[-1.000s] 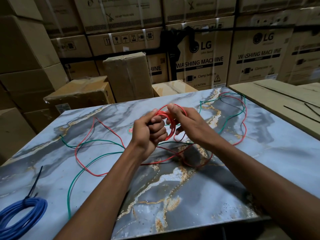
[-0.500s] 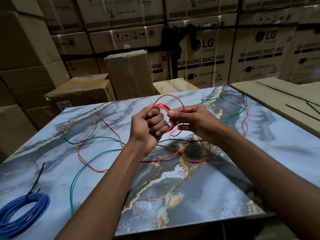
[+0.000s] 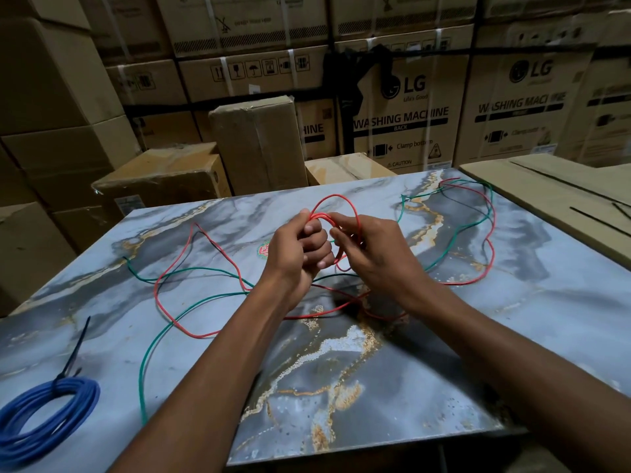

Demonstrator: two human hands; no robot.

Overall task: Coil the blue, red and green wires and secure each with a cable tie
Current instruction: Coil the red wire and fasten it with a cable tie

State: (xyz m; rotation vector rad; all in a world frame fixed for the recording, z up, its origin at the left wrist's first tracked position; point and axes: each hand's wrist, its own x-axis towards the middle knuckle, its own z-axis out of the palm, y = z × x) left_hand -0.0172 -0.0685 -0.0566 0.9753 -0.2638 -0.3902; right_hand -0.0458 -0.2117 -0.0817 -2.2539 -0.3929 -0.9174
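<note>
Stacked cartons back the marbled desk (image 3: 512, 336). Left hand (image 3: 300, 247) grips the small red wire (image 3: 336, 203) coil; right hand (image 3: 372, 250) pinches its newest loop (blue's tied). Next: feed more slack.

Loose red wire (image 3: 160, 303) and green wire (image 3: 146, 356) loop across the middle and far right of the marbled surface (image 3: 341, 387), so a hand sliding there would snag them. The near middle and near right of the surface lie bare. The blue coil (image 3: 47, 414) with its black cable tie (image 3: 73, 353) blocks the near left corner. Stacked cardboard boxes (image 3: 259, 145) wall off the far edge, and a flat carton (image 3: 546, 189) borders the right.
</note>
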